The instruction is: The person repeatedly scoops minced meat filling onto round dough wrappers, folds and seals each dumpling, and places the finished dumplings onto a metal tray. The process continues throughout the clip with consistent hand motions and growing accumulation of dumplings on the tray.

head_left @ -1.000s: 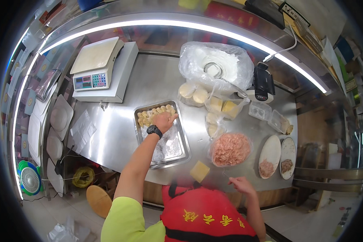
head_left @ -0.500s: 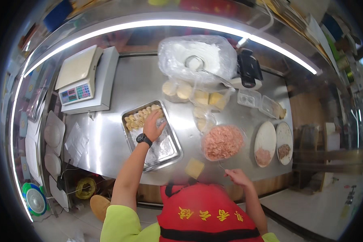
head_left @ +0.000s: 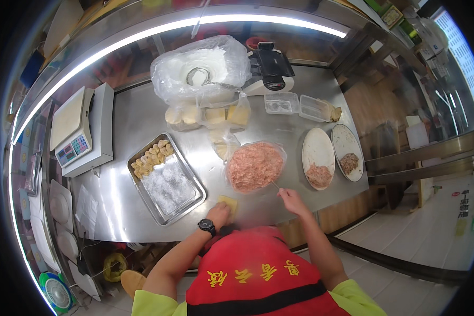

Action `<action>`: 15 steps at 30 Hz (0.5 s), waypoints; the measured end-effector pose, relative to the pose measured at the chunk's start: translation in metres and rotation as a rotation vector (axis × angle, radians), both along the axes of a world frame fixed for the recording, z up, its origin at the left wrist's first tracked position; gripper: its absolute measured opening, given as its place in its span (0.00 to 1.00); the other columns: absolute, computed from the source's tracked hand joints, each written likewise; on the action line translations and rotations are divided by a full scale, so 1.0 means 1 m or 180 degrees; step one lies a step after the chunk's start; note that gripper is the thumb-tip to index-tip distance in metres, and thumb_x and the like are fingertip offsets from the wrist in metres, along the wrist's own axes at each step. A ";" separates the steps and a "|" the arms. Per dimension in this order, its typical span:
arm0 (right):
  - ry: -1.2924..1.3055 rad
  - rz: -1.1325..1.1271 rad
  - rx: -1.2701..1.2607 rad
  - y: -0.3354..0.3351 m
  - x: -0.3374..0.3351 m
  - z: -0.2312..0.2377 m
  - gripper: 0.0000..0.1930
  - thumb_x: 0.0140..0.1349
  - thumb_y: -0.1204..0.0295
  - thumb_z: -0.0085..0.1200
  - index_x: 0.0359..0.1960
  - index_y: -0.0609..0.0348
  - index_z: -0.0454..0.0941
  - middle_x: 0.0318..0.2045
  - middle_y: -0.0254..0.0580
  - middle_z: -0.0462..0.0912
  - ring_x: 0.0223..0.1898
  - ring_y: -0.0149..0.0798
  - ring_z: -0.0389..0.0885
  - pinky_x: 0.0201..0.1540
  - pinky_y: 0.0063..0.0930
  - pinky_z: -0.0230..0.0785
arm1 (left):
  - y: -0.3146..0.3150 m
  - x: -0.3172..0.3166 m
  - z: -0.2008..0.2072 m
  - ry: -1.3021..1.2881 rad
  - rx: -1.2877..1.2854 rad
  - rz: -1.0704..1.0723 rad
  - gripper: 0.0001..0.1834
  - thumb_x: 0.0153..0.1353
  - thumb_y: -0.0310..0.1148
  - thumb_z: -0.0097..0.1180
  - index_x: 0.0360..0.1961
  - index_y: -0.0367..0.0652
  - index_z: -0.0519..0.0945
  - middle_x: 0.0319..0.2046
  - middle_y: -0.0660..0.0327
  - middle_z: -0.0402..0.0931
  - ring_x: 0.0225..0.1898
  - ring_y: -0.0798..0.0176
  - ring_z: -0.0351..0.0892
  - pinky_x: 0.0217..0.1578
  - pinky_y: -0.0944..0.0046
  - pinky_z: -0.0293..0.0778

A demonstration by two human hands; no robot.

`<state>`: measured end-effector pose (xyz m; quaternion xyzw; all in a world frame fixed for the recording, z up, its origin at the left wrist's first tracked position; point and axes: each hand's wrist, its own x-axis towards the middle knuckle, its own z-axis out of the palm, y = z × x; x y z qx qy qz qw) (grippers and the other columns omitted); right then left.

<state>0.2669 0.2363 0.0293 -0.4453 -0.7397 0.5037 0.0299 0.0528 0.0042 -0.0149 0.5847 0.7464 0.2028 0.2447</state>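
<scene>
At the near edge of the steel table, my left hand (head_left: 219, 213) is closed at the left side of the square yellow dough wrappers (head_left: 229, 202); its fingertips are partly hidden. My right hand (head_left: 290, 200) grips a thin metal utensil (head_left: 274, 184), whose far end meets the edge of the pink minced meat (head_left: 255, 166). The mince is heaped in a bag-lined container, ahead of and between my hands. To the left lies a steel tray (head_left: 201, 195), with several folded dumplings (head_left: 151, 159) along its far end and white flour over the rest.
A flour-filled, plastic-lined tub (head_left: 163, 79) holds a strainer. Bagged wrappers (head_left: 216, 115) sit before it. Scales (head_left: 71, 121) stand far left, a black-and-white device (head_left: 273, 68) at the back. Clear boxes (head_left: 282, 102) and two oval plates (head_left: 317, 147) with meat lie right.
My left hand has left the dumplings in the tray and come back toward me, onto the yellow wrappers. My right hand still holds the utensil by the mince. The view has shifted.
</scene>
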 end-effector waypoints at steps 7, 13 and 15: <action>-0.0843 0.0006 0.0766 0.048 -0.039 0.001 0.24 0.66 0.57 0.35 0.28 0.65 0.78 0.26 0.56 0.79 0.34 0.53 0.79 0.41 0.40 0.68 | 0.008 -0.006 0.015 -0.0538 -0.0124 0.0575 0.07 0.51 0.32 0.54 0.24 0.38 0.77 0.27 0.53 0.75 0.31 0.50 0.76 0.34 0.57 0.74; -0.0556 0.0140 0.0423 0.037 -0.050 0.005 0.25 0.66 0.59 0.33 0.30 0.70 0.78 0.32 0.64 0.78 0.39 0.61 0.76 0.46 0.47 0.66 | -0.013 -0.017 -0.035 -0.3197 0.0578 0.2157 0.04 0.52 0.29 0.48 0.28 0.41 0.73 0.28 0.62 0.74 0.33 0.70 0.73 0.35 0.68 0.69; -0.0450 0.0016 0.0556 0.033 -0.047 -0.012 0.25 0.67 0.58 0.35 0.24 0.66 0.78 0.26 0.56 0.80 0.32 0.52 0.79 0.41 0.41 0.68 | -0.017 -0.016 -0.042 -0.4373 0.0720 0.2670 0.04 0.54 0.29 0.46 0.31 0.44 0.71 0.34 0.62 0.74 0.40 0.69 0.73 0.42 0.67 0.69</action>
